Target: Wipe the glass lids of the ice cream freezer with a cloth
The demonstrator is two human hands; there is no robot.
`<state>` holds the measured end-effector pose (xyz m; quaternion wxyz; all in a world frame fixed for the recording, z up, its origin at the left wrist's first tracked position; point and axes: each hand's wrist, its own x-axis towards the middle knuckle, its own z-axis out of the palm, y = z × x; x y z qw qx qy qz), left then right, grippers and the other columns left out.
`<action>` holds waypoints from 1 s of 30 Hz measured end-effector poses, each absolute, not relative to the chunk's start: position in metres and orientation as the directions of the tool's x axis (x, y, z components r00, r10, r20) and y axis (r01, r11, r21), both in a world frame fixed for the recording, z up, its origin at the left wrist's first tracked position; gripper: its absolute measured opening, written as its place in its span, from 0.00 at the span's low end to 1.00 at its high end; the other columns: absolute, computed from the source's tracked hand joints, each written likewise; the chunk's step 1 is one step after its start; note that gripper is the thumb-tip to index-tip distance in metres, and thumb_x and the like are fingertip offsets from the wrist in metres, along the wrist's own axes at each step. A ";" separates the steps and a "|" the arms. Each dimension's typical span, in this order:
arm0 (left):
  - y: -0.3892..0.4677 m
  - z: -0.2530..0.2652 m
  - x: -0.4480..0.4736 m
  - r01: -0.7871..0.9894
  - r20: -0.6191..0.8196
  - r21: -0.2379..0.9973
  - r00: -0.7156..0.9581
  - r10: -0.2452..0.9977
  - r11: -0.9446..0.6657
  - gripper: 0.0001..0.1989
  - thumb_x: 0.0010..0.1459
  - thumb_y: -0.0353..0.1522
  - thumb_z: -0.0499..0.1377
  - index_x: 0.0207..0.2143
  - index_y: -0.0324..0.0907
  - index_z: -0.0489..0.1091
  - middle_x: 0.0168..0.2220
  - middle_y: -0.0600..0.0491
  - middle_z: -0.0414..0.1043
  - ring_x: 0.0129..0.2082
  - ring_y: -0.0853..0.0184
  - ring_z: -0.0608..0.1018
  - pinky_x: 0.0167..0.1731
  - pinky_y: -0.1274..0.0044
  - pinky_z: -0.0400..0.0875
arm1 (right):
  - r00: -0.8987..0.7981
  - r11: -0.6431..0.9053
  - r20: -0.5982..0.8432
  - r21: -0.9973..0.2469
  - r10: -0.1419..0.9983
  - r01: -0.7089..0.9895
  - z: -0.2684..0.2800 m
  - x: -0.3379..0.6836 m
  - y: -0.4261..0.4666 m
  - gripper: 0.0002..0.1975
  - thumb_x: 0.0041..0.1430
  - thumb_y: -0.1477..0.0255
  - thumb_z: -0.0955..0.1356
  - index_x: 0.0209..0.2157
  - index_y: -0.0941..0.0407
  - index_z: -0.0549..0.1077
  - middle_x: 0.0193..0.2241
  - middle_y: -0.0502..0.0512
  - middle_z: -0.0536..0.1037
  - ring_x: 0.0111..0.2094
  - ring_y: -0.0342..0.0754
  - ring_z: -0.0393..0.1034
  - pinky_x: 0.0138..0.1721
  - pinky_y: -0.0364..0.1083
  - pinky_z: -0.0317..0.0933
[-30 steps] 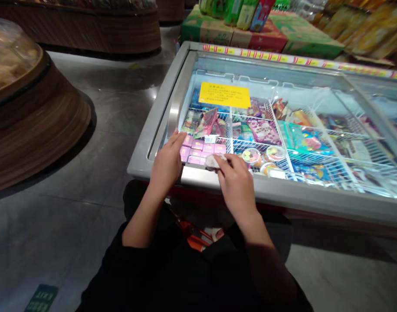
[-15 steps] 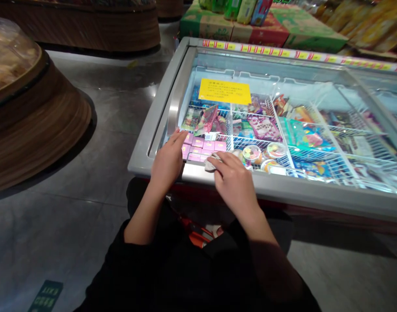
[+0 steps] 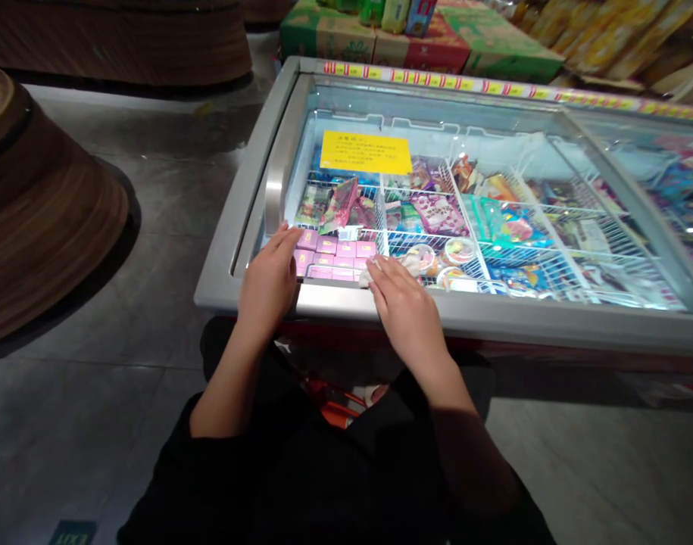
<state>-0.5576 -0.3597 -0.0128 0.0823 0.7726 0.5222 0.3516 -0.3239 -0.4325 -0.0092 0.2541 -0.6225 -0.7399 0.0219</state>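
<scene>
My left hand (image 3: 267, 286) rests on the front left rim of a glass-topped chest freezer (image 3: 335, 300), its fingers stretched out beside the metal handle (image 3: 276, 193). Over the front edge of the glass, my right hand (image 3: 406, 306) presses on a pale crumpled cloth (image 3: 365, 279), most of which is hidden under the fingers. Between the two hands, small pink boxes (image 3: 326, 244) show below the glass. Round tubs (image 3: 458, 250) lie in the basket just right of them.
A yellow notice (image 3: 366, 153) is on the glass. Wire baskets hold bagged frozen goods (image 3: 438, 214). Printed cartons (image 3: 419, 50) with bottles stand behind the freezer. A rounded wooden display stand (image 3: 51, 204) is on the left, across the tiled floor (image 3: 170, 303).
The view has turned a little to the right. My right hand has slid rightward along the freezer edge with the cloth, its fingers now flatter. My left hand stays at the left rim.
</scene>
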 end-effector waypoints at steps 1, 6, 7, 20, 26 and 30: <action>-0.360 -0.012 -0.557 0.753 0.452 0.499 0.197 0.870 -0.430 0.26 0.68 0.20 0.50 0.63 0.44 0.73 0.66 0.46 0.75 0.70 0.57 0.72 0.69 0.64 0.69 | -0.118 0.242 0.339 -0.353 0.933 0.904 -0.008 -0.329 -0.436 0.24 0.75 0.77 0.63 0.67 0.51 0.74 0.67 0.58 0.75 0.70 0.59 0.66 0.70 0.62 0.65; -0.358 -0.013 -0.558 0.759 0.454 0.489 0.200 0.869 -0.430 0.26 0.68 0.21 0.50 0.61 0.45 0.75 0.65 0.48 0.76 0.69 0.59 0.73 0.68 0.64 0.70 | -0.299 0.377 0.243 -0.412 0.923 0.830 -0.004 -0.368 -0.407 0.28 0.73 0.81 0.63 0.68 0.46 0.73 0.69 0.51 0.72 0.73 0.53 0.61 0.71 0.57 0.62; -0.358 -0.013 -0.559 0.759 0.456 0.481 0.211 0.864 -0.439 0.25 0.68 0.21 0.50 0.61 0.45 0.75 0.64 0.48 0.76 0.69 0.59 0.73 0.68 0.65 0.70 | -0.317 0.388 0.229 -0.425 0.920 0.818 -0.003 -0.371 -0.396 0.28 0.73 0.81 0.63 0.68 0.46 0.73 0.70 0.50 0.71 0.73 0.52 0.60 0.71 0.56 0.62; -0.361 -0.011 -0.556 0.783 0.431 0.466 0.207 0.878 -0.413 0.26 0.67 0.21 0.51 0.62 0.46 0.75 0.65 0.49 0.75 0.70 0.59 0.73 0.70 0.66 0.67 | -0.155 0.233 0.211 -0.425 0.965 0.874 0.002 -0.325 -0.441 0.32 0.70 0.84 0.59 0.69 0.49 0.71 0.70 0.53 0.70 0.73 0.54 0.60 0.73 0.59 0.58; -0.359 -0.011 -0.561 0.780 0.443 0.451 0.225 0.867 -0.433 0.24 0.69 0.23 0.50 0.61 0.45 0.75 0.64 0.48 0.77 0.68 0.58 0.74 0.70 0.63 0.66 | -0.272 0.313 0.155 -0.489 0.950 0.814 0.008 -0.353 -0.388 0.31 0.71 0.85 0.60 0.68 0.49 0.73 0.72 0.51 0.68 0.75 0.49 0.55 0.74 0.55 0.55; -0.359 -0.013 -0.561 0.775 0.453 0.456 0.222 0.864 -0.438 0.23 0.69 0.23 0.51 0.60 0.45 0.75 0.64 0.47 0.77 0.69 0.58 0.74 0.70 0.63 0.66 | -0.097 0.162 0.164 -0.449 0.982 0.879 0.010 -0.302 -0.390 0.27 0.72 0.82 0.60 0.66 0.55 0.74 0.71 0.57 0.70 0.74 0.53 0.59 0.74 0.56 0.55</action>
